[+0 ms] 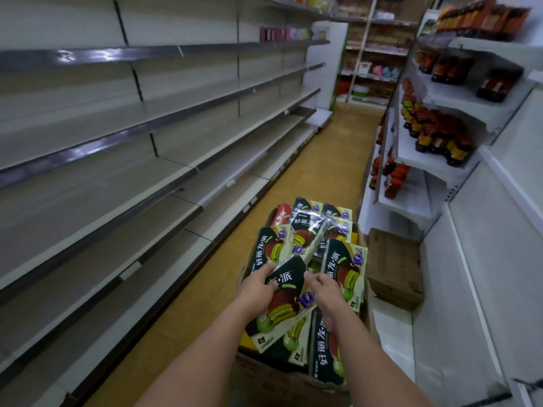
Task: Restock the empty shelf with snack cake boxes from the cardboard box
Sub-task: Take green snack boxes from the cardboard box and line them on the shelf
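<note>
One dark green snack cake box with a picture of brown and green layered cakes is lying tilted on top of the pile, and both hands are taking hold of it: the left hand is curling its fingers round the box's upper left edge, and the right hand is gripping its upper right edge. White characters "派" and a purple "10" are showing on its face, with a small "2x" mark at the lower corner. Around it, several more boxes of the same green design are lying jumbled, reading "好丽友·派", and one red box is peeking out at the far end. All of them are sitting in an open brown cardboard box on the yellowish floor. To the left, long beige metal shelves are standing bare. To the right, white shelves are carrying dark bottles with red and yellow labels, and a closed brown carton is resting beside the open one.
</note>
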